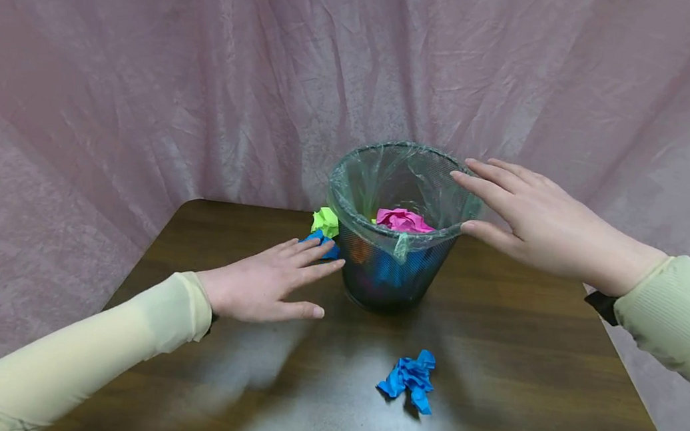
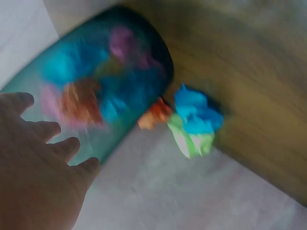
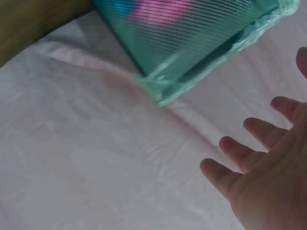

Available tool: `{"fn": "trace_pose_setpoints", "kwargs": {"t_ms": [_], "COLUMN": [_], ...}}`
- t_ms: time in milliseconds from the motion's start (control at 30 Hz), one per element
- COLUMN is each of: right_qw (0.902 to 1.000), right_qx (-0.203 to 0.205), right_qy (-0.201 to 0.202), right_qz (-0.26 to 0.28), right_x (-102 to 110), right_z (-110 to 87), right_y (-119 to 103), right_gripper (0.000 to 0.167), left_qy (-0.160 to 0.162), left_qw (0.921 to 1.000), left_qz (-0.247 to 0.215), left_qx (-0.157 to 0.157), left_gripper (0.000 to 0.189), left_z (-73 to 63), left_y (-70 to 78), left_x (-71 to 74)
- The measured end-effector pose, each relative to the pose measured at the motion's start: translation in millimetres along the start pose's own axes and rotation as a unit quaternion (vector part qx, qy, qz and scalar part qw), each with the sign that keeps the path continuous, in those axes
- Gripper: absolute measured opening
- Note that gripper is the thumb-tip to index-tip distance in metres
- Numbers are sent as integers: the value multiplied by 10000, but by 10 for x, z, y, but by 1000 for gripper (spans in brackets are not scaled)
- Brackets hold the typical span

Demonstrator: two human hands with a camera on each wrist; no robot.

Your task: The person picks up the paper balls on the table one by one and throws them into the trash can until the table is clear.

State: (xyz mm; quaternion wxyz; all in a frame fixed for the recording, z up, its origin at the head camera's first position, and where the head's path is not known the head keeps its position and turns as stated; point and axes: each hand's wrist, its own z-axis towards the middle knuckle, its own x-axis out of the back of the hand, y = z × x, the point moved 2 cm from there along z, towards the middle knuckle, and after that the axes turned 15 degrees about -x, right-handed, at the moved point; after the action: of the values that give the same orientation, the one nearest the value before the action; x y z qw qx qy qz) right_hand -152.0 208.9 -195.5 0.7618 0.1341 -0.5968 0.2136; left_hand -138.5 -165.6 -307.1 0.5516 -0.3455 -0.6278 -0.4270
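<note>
A black mesh wastebasket with a clear green liner stands on the table. Crumpled pink paper shows inside, and more colored balls show through the mesh. My left hand hovers left of the basket, palm down, fingers spread, holding nothing. Just past its fingertips lie a blue paper ball, a lime green one and an orange one. My right hand is raised beside the basket's right rim, fingers extended and nothing in them. In the right wrist view, the fingers are apart from the liner.
Another crumpled blue paper lies on the brown wooden table, in front of the basket. A pink curtain hangs behind the table and around its sides. The table's far left corner is rounded.
</note>
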Motion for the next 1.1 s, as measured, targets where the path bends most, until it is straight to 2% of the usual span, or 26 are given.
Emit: {"fn": "trace_pose_setpoints", "kwargs": {"t_ms": [167,300,500,800,967,1100], "right_qw": [9990,9963,9950,9933,9916,9904], "right_qx": [-412,-768,-853,-907,-974,-1030], "right_qy": [-113,-307,-263,-475,-647,-746], "right_qz": [135,239,443,543,543,546], "right_x": [-95,-256,-570,-1088,-1349,-1509], "right_z": [-217,-353,-523,-752,-891,-991], "right_y": [223,373,454,383,343,336], "right_gripper": [77,80,77,74,74,73], "left_qy": [-255,-295,-274,-548,-606,-647], "left_qw": [9990,9972,9935,9902,9883,9869], "left_qz": [-78,-73,-84,-271,-227,-378], "left_qx": [-363,-683,-1099,-1256,-1378,-1431], "left_gripper": [82,81,79,80,79,79], "left_z": [124,208,341,551,667,768], "left_y": [175,284,415,560,626,673], "left_x": [-132,-213,-365,-648,-795,-912]}}
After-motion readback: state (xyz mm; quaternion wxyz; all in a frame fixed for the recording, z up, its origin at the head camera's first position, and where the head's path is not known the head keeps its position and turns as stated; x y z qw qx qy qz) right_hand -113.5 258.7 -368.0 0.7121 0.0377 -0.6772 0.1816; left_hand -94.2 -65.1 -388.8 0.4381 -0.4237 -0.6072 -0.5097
